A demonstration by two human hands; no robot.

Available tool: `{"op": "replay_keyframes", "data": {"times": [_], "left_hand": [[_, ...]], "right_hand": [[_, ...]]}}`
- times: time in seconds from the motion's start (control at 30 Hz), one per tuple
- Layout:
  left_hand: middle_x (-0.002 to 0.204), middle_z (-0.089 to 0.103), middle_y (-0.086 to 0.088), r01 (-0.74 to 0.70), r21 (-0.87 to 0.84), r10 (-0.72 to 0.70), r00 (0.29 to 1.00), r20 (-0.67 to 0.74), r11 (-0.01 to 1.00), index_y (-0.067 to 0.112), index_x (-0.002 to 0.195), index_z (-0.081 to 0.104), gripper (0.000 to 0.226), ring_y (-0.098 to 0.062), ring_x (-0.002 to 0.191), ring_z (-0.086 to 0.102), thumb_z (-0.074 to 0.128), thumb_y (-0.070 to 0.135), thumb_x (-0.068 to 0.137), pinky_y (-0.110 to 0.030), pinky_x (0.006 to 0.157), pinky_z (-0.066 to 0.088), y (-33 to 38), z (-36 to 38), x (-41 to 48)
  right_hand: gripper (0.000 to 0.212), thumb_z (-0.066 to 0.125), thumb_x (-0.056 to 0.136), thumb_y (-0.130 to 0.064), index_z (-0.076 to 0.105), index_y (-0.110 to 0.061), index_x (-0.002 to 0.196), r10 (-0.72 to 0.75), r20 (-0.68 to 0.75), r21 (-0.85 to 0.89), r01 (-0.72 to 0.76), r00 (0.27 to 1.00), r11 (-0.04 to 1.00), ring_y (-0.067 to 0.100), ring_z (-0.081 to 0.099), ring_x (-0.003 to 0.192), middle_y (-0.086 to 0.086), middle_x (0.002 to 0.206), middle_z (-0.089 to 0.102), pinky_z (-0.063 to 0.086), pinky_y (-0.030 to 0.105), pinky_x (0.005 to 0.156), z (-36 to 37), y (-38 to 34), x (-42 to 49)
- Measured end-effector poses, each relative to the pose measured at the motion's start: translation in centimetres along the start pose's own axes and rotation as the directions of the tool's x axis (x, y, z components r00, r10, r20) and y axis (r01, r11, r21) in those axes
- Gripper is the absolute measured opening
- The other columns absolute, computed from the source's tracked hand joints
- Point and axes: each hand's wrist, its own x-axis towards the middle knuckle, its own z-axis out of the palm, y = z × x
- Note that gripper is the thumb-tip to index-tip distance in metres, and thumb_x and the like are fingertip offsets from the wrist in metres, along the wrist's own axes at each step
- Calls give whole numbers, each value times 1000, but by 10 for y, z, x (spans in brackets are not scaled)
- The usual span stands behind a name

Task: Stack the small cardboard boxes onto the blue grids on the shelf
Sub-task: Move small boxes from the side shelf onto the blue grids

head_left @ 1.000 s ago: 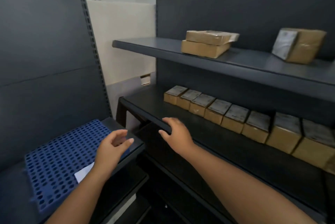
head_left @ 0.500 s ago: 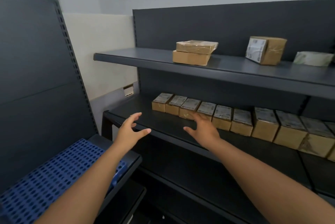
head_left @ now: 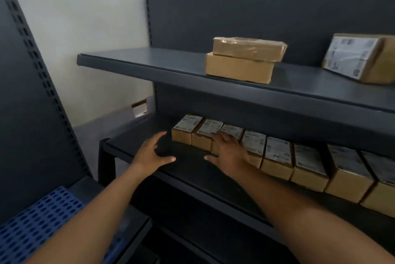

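Left hand hovers spread and empty over the shelf; right hand, fingers splayed, rests on the small cardboard boxes.

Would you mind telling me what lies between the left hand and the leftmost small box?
Nothing: in the head view, only bare dark shelf separates the open left hand from the leftmost small box.

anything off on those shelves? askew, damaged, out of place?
Minor only. On the upper shelf, the wrapped top box sits skewed on the box beneath, overhanging its right end, with wrinkled wrapping. The labelled box at far right sits at an angle to the shelf edge. The row of small boxes looks tidy.
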Motion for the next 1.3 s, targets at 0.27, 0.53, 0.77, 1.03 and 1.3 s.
{"op": "replay_keyframes", "data": {"times": [0.27,0.53,0.77,1.03,1.3], "left_hand": [[156,29,8,-56,120,46,995,84,991,56,146,17,112,-21,136,39,90,33,63,-41,110,37,-20,33,79],[145,50,3,-64,286,56,998,37,956,53,138,40,71,-22,129,49,76,32,81,-32,104,39,-23,51,114],[134,61,8,-49,240,85,986,-142,969,52,130,53,58,-16,119,56,75,29,82,-24,96,44,-24,50,98],[129,64,4,-65,207,122,953,-278,976,45,132,55,58,-14,114,59,77,25,82,-23,95,44,-18,12,57],[115,71,2,105,207,6,880,-475,973,41,125,64,57,-12,100,63,84,23,74,-23,89,49,-9,-96,-28]], "right_hand": [[89,54,83,-65,12,-27,152,40,108,-202,-18,993,979,31,19,144,-1,161,12,17,53,114,41,-1,76],[76,57,87,-52,23,-21,148,29,111,-323,9,993,946,33,31,137,6,153,31,25,53,107,49,-7,92],[73,54,91,-49,20,-23,150,-45,93,-324,73,995,943,29,21,144,2,158,24,16,56,112,52,-5,86],[72,49,95,-44,11,-26,153,-125,90,-254,144,988,956,34,13,145,-2,162,11,10,55,115,39,-24,74],[71,45,97,-45,1,-33,152,-306,48,-54,308,951,950,32,33,137,-8,162,-5,46,41,95,11,-109,62]]}}
